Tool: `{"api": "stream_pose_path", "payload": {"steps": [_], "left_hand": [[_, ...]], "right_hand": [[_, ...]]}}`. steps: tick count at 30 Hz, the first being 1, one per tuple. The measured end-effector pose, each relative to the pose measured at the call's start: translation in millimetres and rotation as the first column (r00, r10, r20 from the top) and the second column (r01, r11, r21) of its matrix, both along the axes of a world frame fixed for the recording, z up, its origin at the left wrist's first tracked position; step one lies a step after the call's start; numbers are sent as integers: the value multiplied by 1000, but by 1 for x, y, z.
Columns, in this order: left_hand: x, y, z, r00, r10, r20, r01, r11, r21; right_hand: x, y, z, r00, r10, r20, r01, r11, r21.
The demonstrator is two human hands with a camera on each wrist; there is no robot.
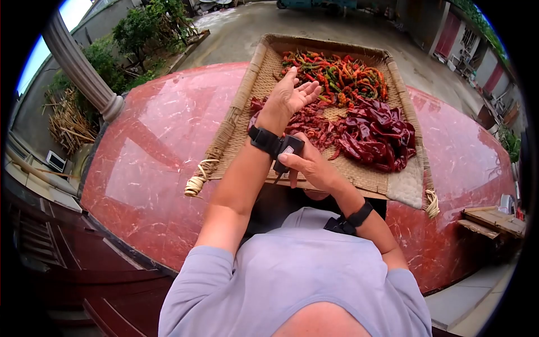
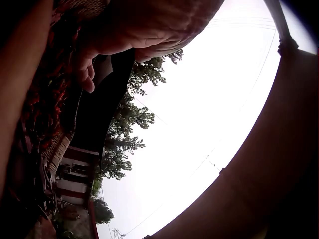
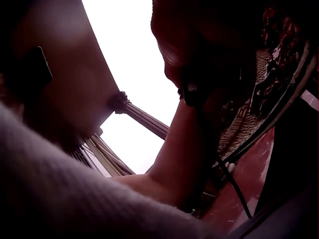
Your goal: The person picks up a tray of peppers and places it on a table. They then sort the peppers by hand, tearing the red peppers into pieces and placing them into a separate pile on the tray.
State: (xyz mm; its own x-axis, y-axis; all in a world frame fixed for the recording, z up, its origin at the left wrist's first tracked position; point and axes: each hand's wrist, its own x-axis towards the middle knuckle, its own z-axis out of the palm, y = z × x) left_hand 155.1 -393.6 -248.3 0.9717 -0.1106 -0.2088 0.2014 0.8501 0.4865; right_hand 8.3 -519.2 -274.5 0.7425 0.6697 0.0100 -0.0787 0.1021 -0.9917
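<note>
My left hand is held palm up with its fingers loosely spread, above a woven tray. A black strap on the left wrist carries a small black camera box. My right hand grips that box, with its thumb on the near side. In the tray beneath lie red and green chili peppers at the far end. Shrivelled red chilies fill the middle, and large glossy dark-red dried peppers are heaped at the right.
The tray stands over a red marble floor. A stone column rises at the left, near bushes and a pile of dry stalks. Wooden boards lie at the right. Beyond stretches a concrete yard.
</note>
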Motion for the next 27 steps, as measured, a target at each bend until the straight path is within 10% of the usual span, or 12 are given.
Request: {"api": "stream_pose_path", "payload": {"steps": [2, 6, 7, 8, 10, 12, 17, 20, 27], "left_hand": [[16, 2, -14, 996, -43, -80, 12, 936, -350], [26, -1, -30, 994, -89, 66, 92, 995, -38], [10, -7, -24, 985, -81, 153, 19, 930, 367], [-4, -15, -17, 975, -29, 219, -150, 643, 751], [-2, -11, -30, 842, -203, 500, -532, -151, 833], [-15, -12, -10, 976, -152, 159, -42, 579, 814], [-60, -26, 12, 926, -270, 264, -46, 612, 789], [-94, -45, 9, 906, -383, 180, 183, 738, 650], [-153, -91, -10, 593, -793, 139, 343, 405, 848]], "right_hand": [[7, -4, 1, 999, 6, 32, -5, 999, -44], [9, -15, -3, 999, 33, 35, -28, 991, -132], [9, -16, -2, 998, 50, 38, -43, 985, -168], [7, -19, 2, 997, 63, 41, -54, 978, -204], [3, -24, 5, 995, 93, 46, -81, 973, -217], [8, -28, 8, 990, 127, 65, -114, 978, -175], [57, -71, 19, 953, -300, 44, 299, 954, 33], [85, -94, 28, 761, -645, -63, 642, 736, 216], [119, -104, 43, 605, -795, -48, 776, 576, 256]]}}
